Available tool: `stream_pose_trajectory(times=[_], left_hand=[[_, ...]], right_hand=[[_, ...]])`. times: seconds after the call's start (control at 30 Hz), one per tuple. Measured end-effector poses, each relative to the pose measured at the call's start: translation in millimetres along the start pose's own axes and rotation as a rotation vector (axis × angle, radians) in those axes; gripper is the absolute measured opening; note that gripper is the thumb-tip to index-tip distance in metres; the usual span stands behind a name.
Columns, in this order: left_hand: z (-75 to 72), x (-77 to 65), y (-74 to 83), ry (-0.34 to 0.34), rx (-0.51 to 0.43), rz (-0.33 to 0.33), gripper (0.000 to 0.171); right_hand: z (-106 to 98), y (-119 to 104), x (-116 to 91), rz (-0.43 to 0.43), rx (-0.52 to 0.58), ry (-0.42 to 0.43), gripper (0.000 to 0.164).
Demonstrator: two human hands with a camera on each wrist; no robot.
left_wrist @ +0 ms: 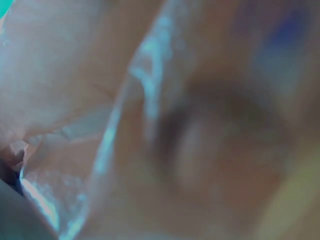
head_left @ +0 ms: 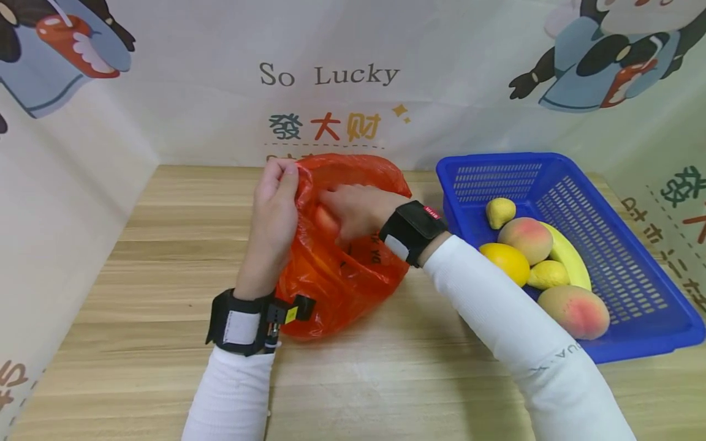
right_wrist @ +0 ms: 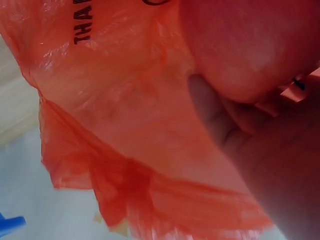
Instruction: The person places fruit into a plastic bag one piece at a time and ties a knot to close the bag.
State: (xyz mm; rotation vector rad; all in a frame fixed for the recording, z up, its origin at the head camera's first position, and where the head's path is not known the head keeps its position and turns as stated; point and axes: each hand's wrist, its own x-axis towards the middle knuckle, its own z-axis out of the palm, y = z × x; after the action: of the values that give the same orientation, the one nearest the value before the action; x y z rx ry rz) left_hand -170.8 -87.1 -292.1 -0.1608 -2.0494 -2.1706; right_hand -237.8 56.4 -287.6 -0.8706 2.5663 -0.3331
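A red plastic bag (head_left: pixel 342 294) stands on the table with its mouth facing up. My left hand (head_left: pixel 276 208) pinches the bag's left rim between thumb and fingers. Inside the mouth, my right hand (head_left: pixel 364 211) grips a round red apple (head_left: pixel 326 222). The right wrist view shows the apple (right_wrist: pixel 255 45) close up, the thumb against its side and a dark stem at its lower edge. Blurred plastic from the bag (left_wrist: pixel 115 145) fills most of the left wrist view. Whatever lies at the bottom of the bag is hidden.
To the right stands a blue plastic basket (head_left: pixel 651 288) holding two peaches (head_left: pixel 573 311), a banana (head_left: pixel 570 254), a yellow-orange fruit (head_left: pixel 506 263) and two small lemons (head_left: pixel 501 212). The right forearm passes over its near left edge. A printed cloth (head_left: pixel 209 79) hangs behind the wooden table (head_left: pixel 160 275).
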Motion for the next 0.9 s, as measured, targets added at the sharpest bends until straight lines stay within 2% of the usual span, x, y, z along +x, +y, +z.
stream_pose_trajectory(times=[0.23, 0.4, 0.53, 0.63, 0.73, 0.9], left_hand=[[1.1, 1.5, 0.4, -0.001, 0.004, -0.004, 0.013], [0.6, 1.2, 1.0, 0.013, 0.004, -0.012, 0.013], [0.1, 0.4, 0.7, 0.022, -0.006, -0.018, 0.013], [-0.6, -0.1, 0.7, 0.022, -0.008, -0.024, 0.013], [-1.2, -0.1, 0.7, 0.017, -0.006, -0.028, 0.013], [-0.9, 1.0, 0.6, 0.012, -0.012, -0.024, 0.013]], right_hand=[[8, -3, 9, 0.061, -0.039, -0.089, 0.061], [11, -5, 14, 0.077, -0.018, -0.132, 0.058], [14, -5, 15, 0.054, -0.031, -0.138, 0.04], [17, -5, 15, 0.046, 0.007, -0.126, 0.03], [20, -4, 16, 0.059, 0.036, -0.132, 0.024], [23, -4, 17, 0.084, 0.009, -0.158, 0.016]])
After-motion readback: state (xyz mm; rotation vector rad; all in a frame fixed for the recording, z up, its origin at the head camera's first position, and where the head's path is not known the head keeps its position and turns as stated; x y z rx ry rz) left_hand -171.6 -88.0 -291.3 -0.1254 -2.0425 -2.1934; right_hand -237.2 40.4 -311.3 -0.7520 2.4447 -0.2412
